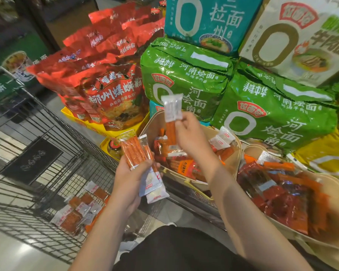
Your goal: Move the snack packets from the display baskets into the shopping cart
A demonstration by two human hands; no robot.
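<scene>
Two hands: both are working above the baskets, each gripping snack packets.
Left hand (132,174): I am holding a small bunch of long orange stick packets (140,153), my fingers curling round their lower halves, just over the near edge of the cart.
Right hand (191,136): I am pinching one stick packet (171,122) upright between thumb and fingertips, its clear white end pointing up, above the left basket.
Left basket (234,159): it is sitting under my right hand, holding more orange and red packets.
Right basket (333,190): it is lying just beside the first, carrying darker red packets (282,202).
Cart (47,153): its black wire frame is standing at my left, with several flat packets (80,210) lying on its floor.
Red noodle bags (110,94): they are leaning in a yellow tray (98,126) behind the cart.
Green noodle packs (186,79): they are stacking up behind the baskets, with a teal pack (209,22) and a cream pack (301,36) sitting on top.
</scene>
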